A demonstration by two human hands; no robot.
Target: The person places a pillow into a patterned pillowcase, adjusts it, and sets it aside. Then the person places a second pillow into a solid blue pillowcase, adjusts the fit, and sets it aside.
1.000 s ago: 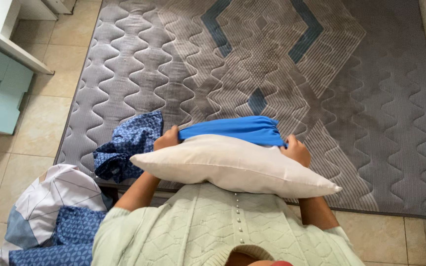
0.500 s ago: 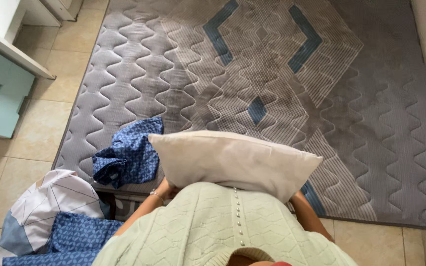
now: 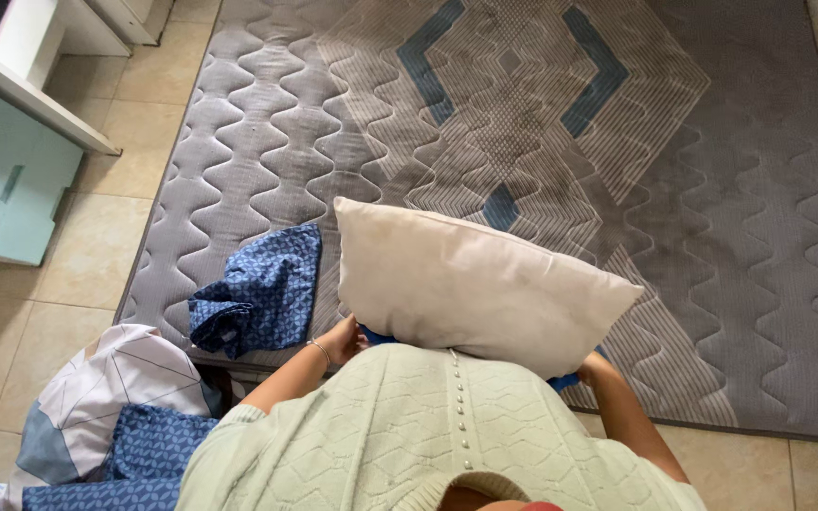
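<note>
Hands [image 3: 345, 338] under one cream pillow [image 3: 471, 284], one blue pillowcase [image 3: 378, 336] beneath.

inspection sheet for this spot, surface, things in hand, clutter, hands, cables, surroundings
surface: grey quilted mattress with blue and beige diamond pattern, lying on a tiled floor
things in hand: cream pillow held upright at the mattress's near edge; blue pillowcase shows only as slivers under its lower corners
clutter: blue patterned cloth crumpled on the mattress beside the pillow; white and blue bedding heap on the floor
hands: left hand at the pillow's lower left corner; right hand mostly hidden under the lower right corner
cables: nothing seen
surroundings: pale blue and white cabinet to the left
</note>
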